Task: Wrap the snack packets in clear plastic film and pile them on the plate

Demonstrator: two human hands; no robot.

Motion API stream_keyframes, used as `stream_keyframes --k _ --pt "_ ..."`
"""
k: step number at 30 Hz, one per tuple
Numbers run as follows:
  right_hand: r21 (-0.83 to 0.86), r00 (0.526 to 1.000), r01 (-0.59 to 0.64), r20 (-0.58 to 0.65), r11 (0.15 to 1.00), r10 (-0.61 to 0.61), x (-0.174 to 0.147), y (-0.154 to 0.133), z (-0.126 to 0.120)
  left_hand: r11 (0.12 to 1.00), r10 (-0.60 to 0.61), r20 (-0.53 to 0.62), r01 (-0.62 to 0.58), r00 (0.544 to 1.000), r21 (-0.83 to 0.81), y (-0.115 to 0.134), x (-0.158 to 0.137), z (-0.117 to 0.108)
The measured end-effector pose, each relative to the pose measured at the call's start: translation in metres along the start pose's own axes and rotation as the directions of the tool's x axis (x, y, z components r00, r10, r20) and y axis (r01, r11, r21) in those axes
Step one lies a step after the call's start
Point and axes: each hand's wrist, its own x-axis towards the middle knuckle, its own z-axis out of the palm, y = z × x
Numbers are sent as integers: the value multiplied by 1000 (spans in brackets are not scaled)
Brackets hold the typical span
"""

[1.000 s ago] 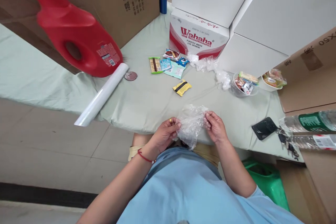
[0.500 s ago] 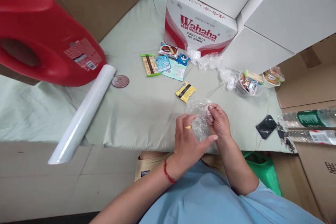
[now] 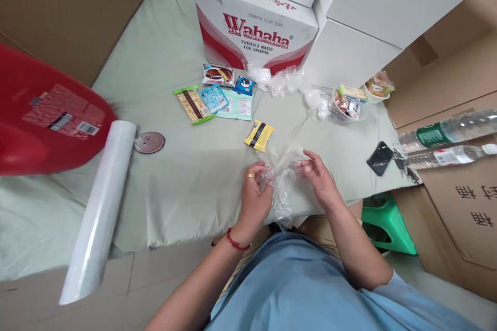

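Observation:
Between my hands, at the near edge of the cloth-covered table, hangs a crumpled sheet of clear plastic film. My left hand, with a ring and a red cord bracelet, has its fingers closed on the film's left side. On the other side my right hand pinches the film between thumb and fingers. Just beyond lies a yellow wrapped snack. Farther back sit a green-edged cracker pack, a light blue packet, a mint packet, a small dark blue packet and a chocolate pie packet.
Bunched clear film lies before the Wahaha carton. Right of it are a bowl of snacks, a black phone-like object and bottles. A film roll overhangs the left edge beside a red jug.
My left hand has closed on the film, and my hands have moved apart with the film gathered between them. The view has shifted to the right.

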Motion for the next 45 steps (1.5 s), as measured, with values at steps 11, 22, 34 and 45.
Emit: stream_keyframes --k 11,22,34,45 --pt "147 992 -71 -95 987 85 18 10 -19 972 -232 -207 220 950 -80 26 5 -61" --pt "38 992 55 -117 998 -51 29 41 -40 778 455 -442 -103 773 620 71 -23 -41" --pt "-362 994 94 86 927 -67 35 46 -92 -96 87 248 -239 965 966 22 7 -41" --pt "-812 875 339 86 475 -477 202 7 -60 -150 70 352 -339 933 929 24 11 -49"
